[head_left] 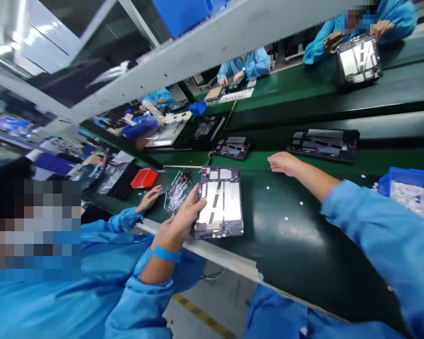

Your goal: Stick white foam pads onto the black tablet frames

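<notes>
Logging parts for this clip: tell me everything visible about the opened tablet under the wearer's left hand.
The opened tablet lies flat, insides up, on the dark green belt near its front edge. Its dark grey frame holds two pale silvery panels with a dark strip between. The left hand grips its left edge, thumb on top. The right hand is apart from it.

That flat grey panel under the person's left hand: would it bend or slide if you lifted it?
The panel looks like a rigid frame, so probably stiff, not floppy. Thin and flat, it seems light and unlikely to roll. The left hand grips its edge; on the smooth green belt it might slide easily.
</notes>
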Tool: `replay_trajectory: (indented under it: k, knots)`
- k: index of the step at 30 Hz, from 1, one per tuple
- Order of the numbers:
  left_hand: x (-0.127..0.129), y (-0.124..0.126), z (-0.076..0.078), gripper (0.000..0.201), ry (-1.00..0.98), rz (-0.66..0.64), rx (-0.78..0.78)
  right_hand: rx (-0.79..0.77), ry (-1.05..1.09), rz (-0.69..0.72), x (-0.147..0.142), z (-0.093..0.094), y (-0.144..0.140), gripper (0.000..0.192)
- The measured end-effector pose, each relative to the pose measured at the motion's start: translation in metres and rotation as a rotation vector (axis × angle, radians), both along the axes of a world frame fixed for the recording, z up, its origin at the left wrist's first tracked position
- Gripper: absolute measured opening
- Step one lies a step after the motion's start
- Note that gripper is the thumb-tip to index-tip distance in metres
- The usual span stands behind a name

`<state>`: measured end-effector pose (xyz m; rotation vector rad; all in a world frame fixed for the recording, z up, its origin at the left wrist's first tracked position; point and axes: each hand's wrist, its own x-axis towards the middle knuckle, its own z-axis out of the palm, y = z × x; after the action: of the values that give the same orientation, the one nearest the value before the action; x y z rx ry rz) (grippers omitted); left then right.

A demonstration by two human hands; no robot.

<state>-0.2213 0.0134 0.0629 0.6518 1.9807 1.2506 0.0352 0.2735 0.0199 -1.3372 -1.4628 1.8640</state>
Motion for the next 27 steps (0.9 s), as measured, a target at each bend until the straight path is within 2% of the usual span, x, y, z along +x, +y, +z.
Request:
replay_trajectory:
  k: [2,4,7,10,11,13,16,18,20,22,24,27]
  knots:
    - [-0.034,-0.005,0.008,0.084,0.001,0.098,-0.045,-0.036,0.052,-0.003,-0.049,0.011,0.020,0.039]
    - [-0.059,-0.011,0.008,0.083,0.022,0.139,-0.106,-0.065,0.106,-0.001,-0.087,0.020,0.025,0.043]
    - [-0.079,-0.016,0.003,0.079,0.299,0.104,-0.251,-0.105,0.160,-0.021,-0.122,0.028,0.023,0.042]
    - [-0.067,-0.008,-0.001,0.068,0.714,0.025,-0.247,-0.139,0.187,-0.068,-0.136,0.032,0.028,0.043]
    - [-0.054,-0.003,-0.001,0.066,0.772,-0.023,-0.191,-0.148,0.191,-0.085,-0.136,0.032,0.032,0.044]
    - [-0.013,0.006,0.000,0.065,0.702,-0.152,-0.049,-0.159,0.187,-0.122,-0.128,0.032,0.045,0.044]
    - [0.060,0.017,0.002,0.065,0.278,-0.366,0.070,-0.147,0.141,-0.176,-0.082,0.031,0.067,0.042]
    - [0.103,0.030,0.000,0.062,0.012,-0.481,0.070,-0.116,0.084,-0.211,-0.027,0.031,0.080,0.042]
    - [0.134,0.055,-0.008,0.057,-0.195,-0.543,0.052,-0.078,0.007,-0.246,0.038,0.031,0.088,0.042]
    - [0.159,0.091,-0.021,0.055,-0.354,-0.538,0.015,-0.057,-0.092,-0.285,0.100,0.030,0.089,0.042]
    - [0.181,0.133,-0.037,0.054,-0.471,-0.458,-0.042,-0.055,-0.215,-0.335,0.144,0.025,0.085,0.041]
    - [0.213,0.191,-0.056,0.055,-0.534,-0.388,-0.057,-0.029,-0.358,-0.391,0.171,0.013,0.082,0.042]
